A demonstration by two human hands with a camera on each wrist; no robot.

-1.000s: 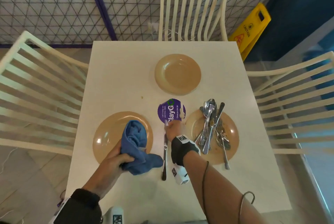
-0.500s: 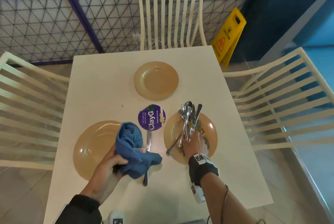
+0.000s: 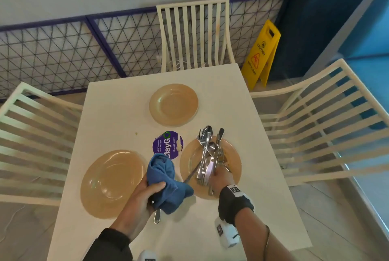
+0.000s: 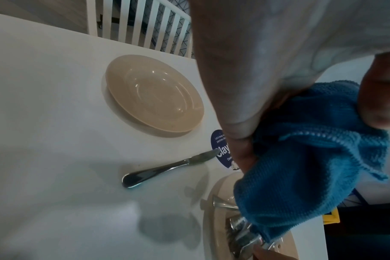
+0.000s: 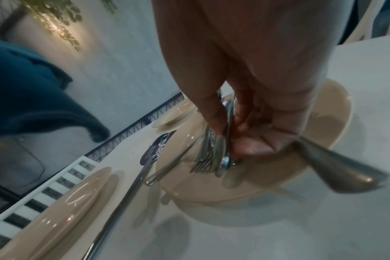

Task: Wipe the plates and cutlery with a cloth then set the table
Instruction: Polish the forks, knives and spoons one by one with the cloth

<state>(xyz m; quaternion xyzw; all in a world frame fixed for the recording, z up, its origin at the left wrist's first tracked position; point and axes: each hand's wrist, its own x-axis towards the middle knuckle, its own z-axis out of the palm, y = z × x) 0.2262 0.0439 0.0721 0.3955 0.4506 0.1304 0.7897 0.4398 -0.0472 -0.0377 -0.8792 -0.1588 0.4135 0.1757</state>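
Note:
Three tan plates sit on the white table (image 3: 117, 113): one far (image 3: 174, 105), one near left (image 3: 111, 183), one near right (image 3: 231, 155). The right plate carries a pile of cutlery (image 3: 207, 147). My right hand (image 3: 213, 173) reaches into that pile, its fingers curled round cutlery handles (image 5: 336, 168). My left hand (image 3: 151, 189) grips a bunched blue cloth (image 3: 166, 183) between the two near plates. One knife (image 4: 169, 167) lies on the table under the cloth, its tip toward a purple sticker (image 3: 168, 145).
White slatted chairs stand at the left (image 3: 31, 134), far (image 3: 193, 33) and right (image 3: 326, 124) sides of the table. A yellow caution sign (image 3: 261, 52) stands on the floor beyond the far right corner. A mesh fence (image 3: 63, 54) runs behind.
My right hand let go of the knife beside the left plate, moved right to the cutlery pile and closed on pieces there. The left hand kept the cloth.

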